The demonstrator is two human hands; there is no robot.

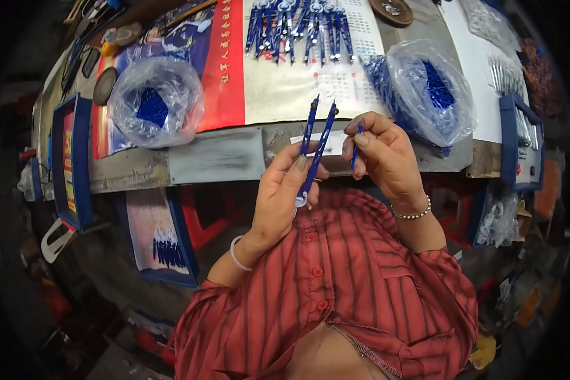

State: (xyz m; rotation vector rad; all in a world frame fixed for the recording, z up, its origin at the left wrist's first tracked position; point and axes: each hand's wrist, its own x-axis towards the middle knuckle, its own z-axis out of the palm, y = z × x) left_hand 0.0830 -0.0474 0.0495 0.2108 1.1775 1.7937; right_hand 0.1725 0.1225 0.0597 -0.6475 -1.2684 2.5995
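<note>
My left hand point(284, 187) is closed around the head end of a blue drawing compass point(318, 149). Its two slim legs point away from me, slightly apart, with dark tips and small round screws near the ends. The pale head shows below my fingers. To its right, my right hand point(386, 152) pinches a short, thin blue stick point(356, 147) between thumb and fingers, apart from the compass. What the stick is, I cannot tell. Several finished-looking blue compasses point(297, 28) lie in a row at the far side of the table.
Clear plastic bags of blue parts stand at left point(190, 104) and right point(459, 120). A blue-rimmed box point(82, 161) is at the left edge, another point(506, 142) at the right. Below the table edge, an open drawer point(142, 221) holds blue pieces. A round dish point(392, 12) sits far back.
</note>
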